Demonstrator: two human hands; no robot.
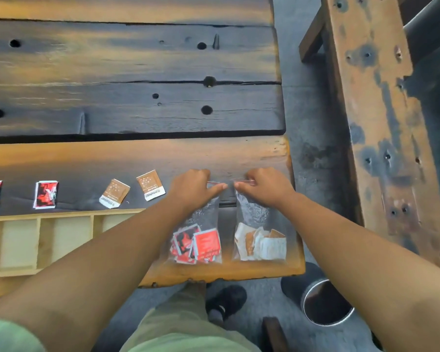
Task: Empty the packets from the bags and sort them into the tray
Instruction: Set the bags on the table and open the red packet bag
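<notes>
Packets lay in a row on the table: two red packets, then two brown packets, just beyond the wooden tray. Further right, the left hand pinched the top of the red-filled bag, and the right hand pinched the top of the brown-filled bag, both bags lying flat.

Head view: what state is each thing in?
Clear plastic bag of red packets: flat, top pinched by left hand.
Clear plastic bag of brown packets: flat, top pinched by right hand.
Loose red packets, loose brown packets: lying on wooden table.
Pale wooden tray: visible compartments hold nothing.
</notes>
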